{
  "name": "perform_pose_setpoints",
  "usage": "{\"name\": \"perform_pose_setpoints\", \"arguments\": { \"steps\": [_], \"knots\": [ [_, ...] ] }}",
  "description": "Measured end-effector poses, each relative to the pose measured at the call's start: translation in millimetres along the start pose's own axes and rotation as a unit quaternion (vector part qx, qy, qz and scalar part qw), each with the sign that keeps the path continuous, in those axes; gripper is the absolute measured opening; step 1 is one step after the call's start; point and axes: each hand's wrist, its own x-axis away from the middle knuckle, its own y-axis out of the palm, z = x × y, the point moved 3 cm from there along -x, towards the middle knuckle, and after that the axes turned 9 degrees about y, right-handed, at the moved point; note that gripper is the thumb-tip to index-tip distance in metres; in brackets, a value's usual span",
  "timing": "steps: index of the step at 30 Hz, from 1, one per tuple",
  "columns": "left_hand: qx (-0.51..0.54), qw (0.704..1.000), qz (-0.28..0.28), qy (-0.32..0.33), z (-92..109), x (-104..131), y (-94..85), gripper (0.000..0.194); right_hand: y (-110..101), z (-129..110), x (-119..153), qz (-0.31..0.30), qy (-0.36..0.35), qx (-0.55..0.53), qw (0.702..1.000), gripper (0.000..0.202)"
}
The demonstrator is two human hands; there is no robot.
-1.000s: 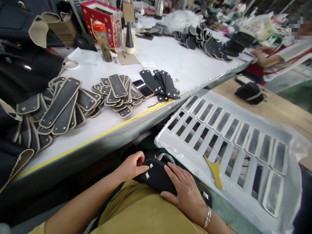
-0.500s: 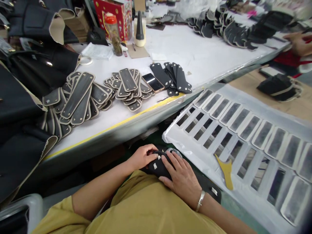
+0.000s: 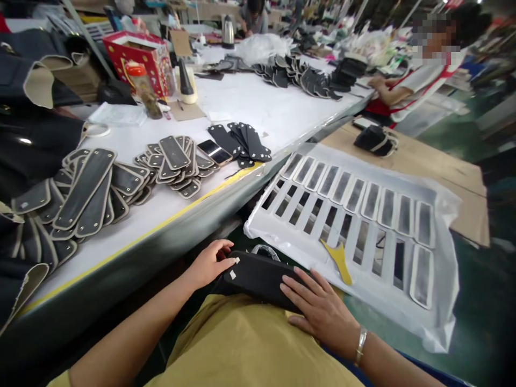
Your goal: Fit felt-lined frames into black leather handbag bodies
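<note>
Across my lap lies a long black strip (image 3: pixel 260 277) with rounded ends and small white tabs (image 3: pixel 233 274) near its left end. My left hand (image 3: pixel 212 263) is at that end, thumb on a white tab and fingers curled at the strip's edge. Flat on the strip's right part rests my right hand (image 3: pixel 318 306), fingers spread, a bracelet (image 3: pixel 360 346) at the wrist. My right hand covers part of the strip. On the table, similar black strips with white tabs (image 3: pixel 245 141) lie in a small fanned pile beside a phone (image 3: pixel 215 152).
Grey, pale-edged strips (image 3: pixel 84 193) are heaped along the white table (image 3: pixel 226 185). To the right, a sheet-covered board (image 3: pixel 253 223) bears rows of grey strips and a yellow forked piece (image 3: pixel 337 260). A bottle (image 3: pixel 143 88) and red box (image 3: pixel 137 56) stand behind; a co-worker (image 3: pixel 419 91) sits farther right.
My right hand has slid right along the strip, away from my left hand, and the strip's middle now shows. The view has tilted up and turned right.
</note>
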Motion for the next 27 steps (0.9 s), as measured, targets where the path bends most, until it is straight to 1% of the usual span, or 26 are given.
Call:
{"name": "perform_pose_setpoints", "arguments": {
  "steps": [1,3,5,6,7,9,10,12,16,18,19,21,23,24,25,27],
  "knots": [
    [-0.026,0.999,-0.001,0.035,7.9,0.3,-0.9,0.036,-1.7,0.2,3.5,-0.003,0.008,-0.001,1.000,0.050],
    [-0.092,0.985,-0.014,0.144,29.1,3.6,1.6,0.031,-1.3,-3.0,5.2,-0.015,0.026,-0.013,0.999,0.052],
    [-0.158,0.951,-0.058,0.260,49.4,10.7,11.9,0.028,3.4,-8.8,1.5,-0.024,0.043,-0.034,0.998,0.054],
    [-0.185,0.932,-0.083,0.301,56.2,14.7,18.6,0.027,6.8,-11.7,-1.1,-0.022,0.051,-0.045,0.997,0.055],
    [-0.208,0.915,-0.104,0.329,60.1,18.3,25.0,0.027,10.4,-14.2,-3.3,-0.015,0.057,-0.055,0.997,0.056],
    [-0.242,0.898,-0.124,0.346,60.3,23.6,33.4,0.036,16.5,-16.4,-4.4,0.003,0.063,-0.069,0.996,0.057],
    [-0.255,0.896,-0.125,0.342,57.7,25.4,34.4,0.042,18.3,-15.7,-2.4,0.012,0.066,-0.071,0.995,0.057],
    [-0.277,0.896,-0.134,0.319,50.4,28.4,31.1,0.051,18.6,-10.7,7.0,0.018,0.070,-0.066,0.995,0.056],
    [-0.282,0.904,-0.188,0.261,41.9,33.8,16.7,0.057,6.8,4.5,32.4,0.012,0.092,-0.050,0.994,0.049],
    [-0.258,0.917,-0.188,0.240,43.0,32.9,13.4,0.056,-0.1,8.0,35.3,0.007,0.114,-0.060,0.992,0.042],
    [-0.241,0.928,-0.175,0.225,44.0,30.5,13.4,0.053,-2.4,8.0,32.1,0.005,0.129,-0.069,0.989,0.039],
    [-0.203,0.956,-0.126,0.174,45.3,21.9,16.0,0.050,-3.4,5.1,16.7,0.000,0.168,-0.088,0.982,0.037],
    [-0.172,0.975,-0.083,0.112,45.9,10.8,22.1,0.058,0.8,-0.3,-6.6,-0.007,0.207,-0.102,0.973,0.047],
    [-0.164,0.979,-0.077,0.090,46.5,5.3,26.1,0.065,4.5,-3.4,-19.1,-0.014,0.220,-0.109,0.969,0.054],
    [-0.162,0.980,-0.083,0.079,47.5,0.3,30.4,0.073,9.1,-6.4,-30.7,-0.028,0.227,-0.117,0.966,0.060],
    [-0.168,0.977,-0.110,0.077,49.5,-7.5,37.1,0.080,17.9,-10.5,-47.8,-0.057,0.226,-0.134,0.963,0.063]
  ]
}}
